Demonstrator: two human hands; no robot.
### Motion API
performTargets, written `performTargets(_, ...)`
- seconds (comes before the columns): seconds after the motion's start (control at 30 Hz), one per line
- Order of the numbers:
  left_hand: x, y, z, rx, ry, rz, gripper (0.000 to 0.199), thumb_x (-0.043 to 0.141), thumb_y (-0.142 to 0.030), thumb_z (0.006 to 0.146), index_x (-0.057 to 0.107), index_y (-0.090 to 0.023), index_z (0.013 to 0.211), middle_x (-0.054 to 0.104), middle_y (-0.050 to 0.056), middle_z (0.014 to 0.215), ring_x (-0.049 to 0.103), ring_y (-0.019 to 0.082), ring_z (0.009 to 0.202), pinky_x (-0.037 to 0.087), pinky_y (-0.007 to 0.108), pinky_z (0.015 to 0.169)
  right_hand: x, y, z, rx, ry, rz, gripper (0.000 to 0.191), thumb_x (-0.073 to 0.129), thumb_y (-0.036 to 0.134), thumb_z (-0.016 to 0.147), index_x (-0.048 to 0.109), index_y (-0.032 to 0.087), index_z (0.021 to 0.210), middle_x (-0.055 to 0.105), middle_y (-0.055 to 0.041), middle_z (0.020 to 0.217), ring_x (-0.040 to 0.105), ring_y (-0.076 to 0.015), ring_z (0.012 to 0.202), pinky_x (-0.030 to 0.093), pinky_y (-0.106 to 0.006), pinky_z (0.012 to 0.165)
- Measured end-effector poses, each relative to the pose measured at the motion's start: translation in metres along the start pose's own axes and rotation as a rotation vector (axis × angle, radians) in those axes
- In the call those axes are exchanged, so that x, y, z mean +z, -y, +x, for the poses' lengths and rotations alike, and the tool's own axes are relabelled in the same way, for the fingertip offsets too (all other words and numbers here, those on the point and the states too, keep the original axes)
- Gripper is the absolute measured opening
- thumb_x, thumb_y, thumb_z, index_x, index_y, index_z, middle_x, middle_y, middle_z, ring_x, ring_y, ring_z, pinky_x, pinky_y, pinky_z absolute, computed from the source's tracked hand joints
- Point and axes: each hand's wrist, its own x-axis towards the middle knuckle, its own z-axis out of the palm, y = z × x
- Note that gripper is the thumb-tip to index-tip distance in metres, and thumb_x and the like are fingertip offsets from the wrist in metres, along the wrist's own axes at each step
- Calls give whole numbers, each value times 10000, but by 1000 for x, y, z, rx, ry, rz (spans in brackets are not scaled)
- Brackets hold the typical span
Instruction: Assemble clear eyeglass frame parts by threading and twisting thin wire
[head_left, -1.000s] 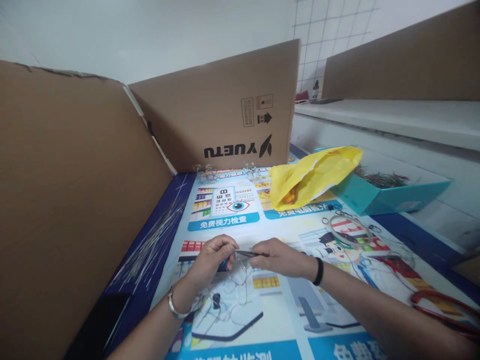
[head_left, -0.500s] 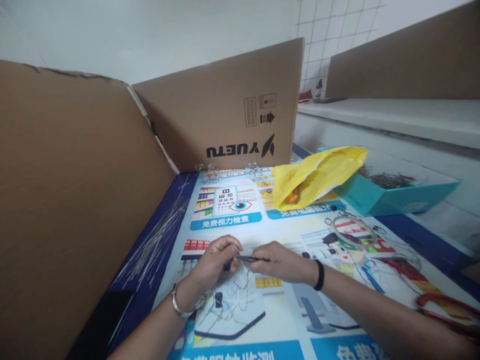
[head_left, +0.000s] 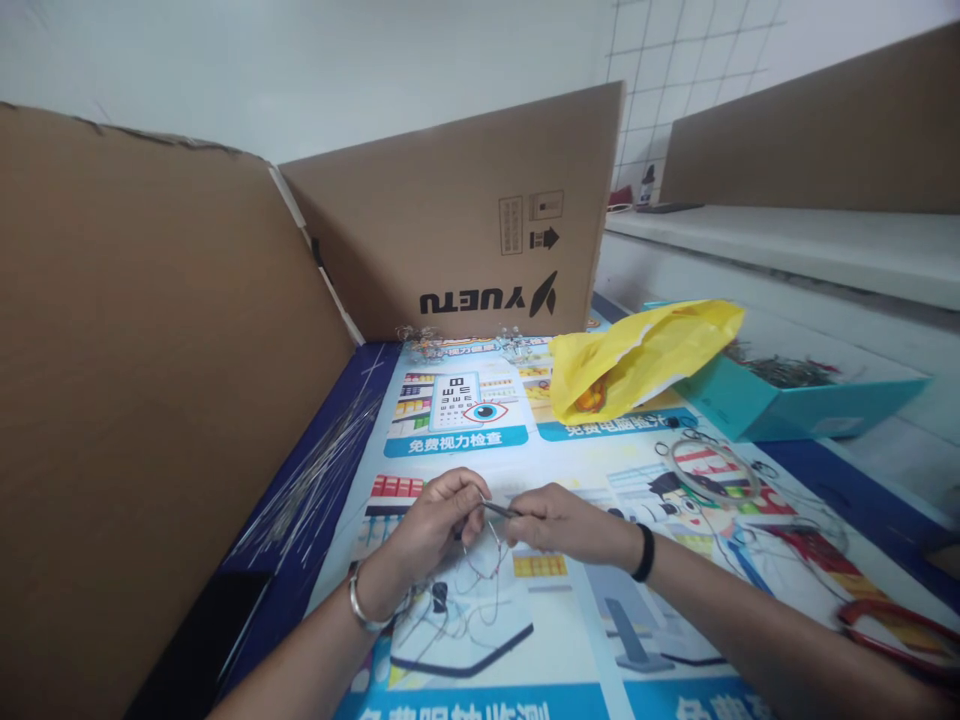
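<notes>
Near the middle of the printed sheet, my left hand [head_left: 442, 520] pinches a thin wire piece between thumb and fingers. Facing it from the right, my right hand [head_left: 555, 518] is closed around a slim dark metal tool [head_left: 501, 510], whose tip meets the wire at my left fingertips. A wire loop with small reddish beads [head_left: 484, 574] hangs below the fingers. Tangled thin wires and a small black piece [head_left: 439, 597] are under my left hand. The wire ends inside my left fingers are hidden.
Straight wires [head_left: 307, 470] lie at the left beside cardboard [head_left: 150, 350]. A yellow bag [head_left: 649, 350] and a teal box [head_left: 832, 405] of dark wire pieces stand back right. A wire coil [head_left: 712, 470] and red-handled tool [head_left: 892, 625] lie right. Clear wire pieces [head_left: 514, 343] sit at the back.
The dark tool now slants up toward my left fingertips, and the beaded loop hangs more openly below. The whole view has shifted slightly.
</notes>
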Motion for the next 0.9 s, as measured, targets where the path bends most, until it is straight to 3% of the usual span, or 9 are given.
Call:
performTargets(0.43,8,-1,-4,-27,30,-74,252,624,-410,756,554,-167,753,479,-58,390,378,64,363,292,185,446,2,5,0,-58,20,12,375,494,467,794,612,122,706,419,36,573,371,-75,533,289,-196,486)
performTargets(0.67,14,4,-5,-41,95,-226,147,552,-295,821,551,-159,766,448,-61,394,339,48,341,310,165,429,11,5,-1,-53,31,134,395,482,501,794,580,128,710,438,36,543,390,-70,487,308,-183,458)
performTargets(0.9,16,3,-4,-84,99,-311,91,536,-223,806,553,-157,745,409,-73,375,270,37,319,334,155,401,22,11,-2,-15,-20,161,306,460,397,811,549,142,668,450,42,465,418,-73,409,332,-180,414)
